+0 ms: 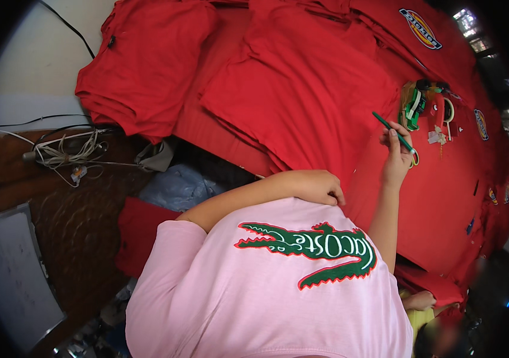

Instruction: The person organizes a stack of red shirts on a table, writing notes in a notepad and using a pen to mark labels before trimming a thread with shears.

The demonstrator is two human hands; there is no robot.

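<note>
My right hand (395,144) is raised over the red-covered table, its fingers closed around a slim dark green pen-like stick (384,120) that slants down to the right. By its lower end shows a small yellow-green loop (415,160); whether they are joined I cannot tell. My left hand (321,187) lies at the near table edge, close to my pink shirt, with its fingers curled in; what may be under them is hidden. Just beyond it a flat red garment (302,95) spreads over the table.
A stack of folded red garments (141,71) lies at the far left. Green-handled tools (412,110) and a tape roll (449,110) sit right of my right hand. Tangled white cables (75,149) and a blue plastic bag (180,188) are at left. Another person's hand (420,300) shows at lower right.
</note>
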